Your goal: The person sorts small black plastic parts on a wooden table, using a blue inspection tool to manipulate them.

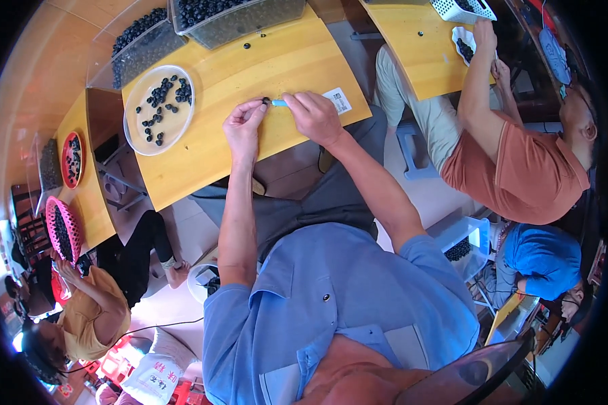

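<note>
My left hand (245, 127) pinches a small dark round piece (266, 100) between thumb and fingertips, above the near half of the yellow wooden table (216, 158). Closed around a small light-blue tool (279, 103) is my right hand (313, 117); the tool's tip points at the dark piece. How the tip meets the piece is too small to tell. To the left of my hands, a round clear plastic tray (132, 137) bears many more dark round pieces (161, 93). A white printed card (337, 100) lies just beyond my right wrist.
Two clear bins, a large one (250, 25) and another (101, 61), stand at the far edge, filled with dark pieces. A few loose pieces (246, 46) lie near them. Co-workers sit at both sides: one in a rust shirt (513, 169), another in yellow (101, 314). A white bucket (197, 287) stands below.
</note>
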